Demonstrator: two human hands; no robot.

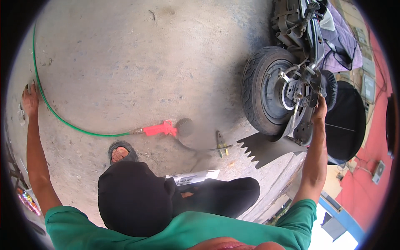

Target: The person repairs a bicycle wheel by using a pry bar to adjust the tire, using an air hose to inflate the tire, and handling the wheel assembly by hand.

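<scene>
Metal scooter parts (312, 100) fill the curled right hand (320, 110), likely for balance; left hand (30, 102), near the hose (110, 135), has an unclear grip.

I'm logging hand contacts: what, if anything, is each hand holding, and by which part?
The right hand is at dark parts beside the wheel; whether it grips them cannot be told. The left hand, near the green hose, visibly holds nothing.

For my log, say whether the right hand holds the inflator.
No, the inflator lies on the ground, away from the right hand.
</scene>
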